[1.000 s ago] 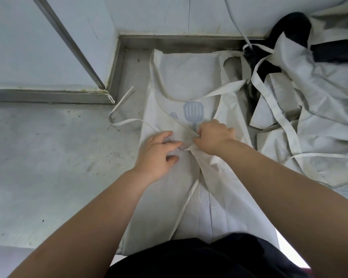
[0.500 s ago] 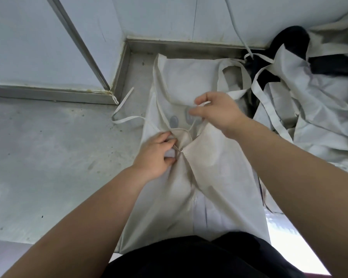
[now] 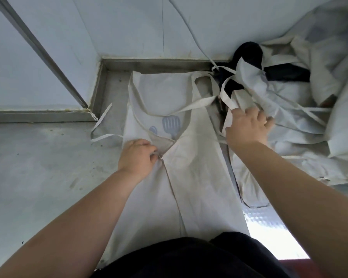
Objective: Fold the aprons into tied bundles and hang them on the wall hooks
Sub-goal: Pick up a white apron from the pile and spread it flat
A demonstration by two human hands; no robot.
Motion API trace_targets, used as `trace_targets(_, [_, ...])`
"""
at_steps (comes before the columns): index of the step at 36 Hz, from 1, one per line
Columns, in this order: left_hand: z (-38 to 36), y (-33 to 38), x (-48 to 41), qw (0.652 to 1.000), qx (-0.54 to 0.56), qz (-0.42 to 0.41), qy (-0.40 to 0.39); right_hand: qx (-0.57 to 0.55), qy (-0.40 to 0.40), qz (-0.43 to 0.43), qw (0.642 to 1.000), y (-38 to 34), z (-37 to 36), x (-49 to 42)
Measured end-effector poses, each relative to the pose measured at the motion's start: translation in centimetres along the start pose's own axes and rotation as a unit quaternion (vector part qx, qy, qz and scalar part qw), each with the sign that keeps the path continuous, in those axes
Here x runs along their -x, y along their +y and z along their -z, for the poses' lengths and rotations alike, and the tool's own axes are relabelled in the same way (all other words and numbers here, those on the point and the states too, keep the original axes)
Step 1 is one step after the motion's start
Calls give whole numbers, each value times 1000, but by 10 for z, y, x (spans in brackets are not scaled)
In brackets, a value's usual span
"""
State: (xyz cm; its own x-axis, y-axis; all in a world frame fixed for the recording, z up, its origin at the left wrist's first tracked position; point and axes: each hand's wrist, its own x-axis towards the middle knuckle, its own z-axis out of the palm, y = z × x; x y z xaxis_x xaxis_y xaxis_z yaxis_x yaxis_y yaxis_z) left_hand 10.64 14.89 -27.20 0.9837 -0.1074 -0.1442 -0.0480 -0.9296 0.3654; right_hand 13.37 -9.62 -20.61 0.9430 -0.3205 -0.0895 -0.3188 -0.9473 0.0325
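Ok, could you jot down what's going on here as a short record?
Surface: metal counter
Apron: lies flat, both sides folded to the middle
Left hand: pinches the apron where the folds meet
Pile: crumpled aprons at right
Right hand: on a strap beside the pile, grip unclear

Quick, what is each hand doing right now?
Left hand: pinching the folded apron at its middle.
Right hand: fingers curled, apparently gripping a strap; the grip is partly hidden.

grey steel counter (image 3: pixel 38 177), cream apron (image 3: pixel 195 177) spread flat, heaped aprons (image 3: pixel 289 121) alongside
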Motion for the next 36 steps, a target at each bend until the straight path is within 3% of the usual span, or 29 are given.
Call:
trace_targets(2, [1,4,-1,1000,5,-5,2,13,-15,39,999,-2,-2,7])
trace_targets(6, [1,9,-2,999,27,-7,-32,-148,-140,162,965,-21,-5,15])
trace_targets(8, [0,11,-3,999,34,-9,-38,-167,-178,199,949,-32,-10,17])
trace_targets(17, [2,22,-17,998,45,2,-43,11,-207,286,936,-54,-30,-13])
trace_targets(25, [-7,25,-27,997,66,7,-37,33,-190,278,941,-41,-41,-30])
trace_targets(30, [-12,26,-30,998,60,23,-7,67,-156,220,961,-29,-35,-44])
trace_targets(33, [-13,26,-27,999,25,25,-14,23,-141,159,977,-21,-42,-45])
trace_targets(36, [-16,23,-23,997,-13,27,-64,-51,-164,167,971,-26,-49,-37])
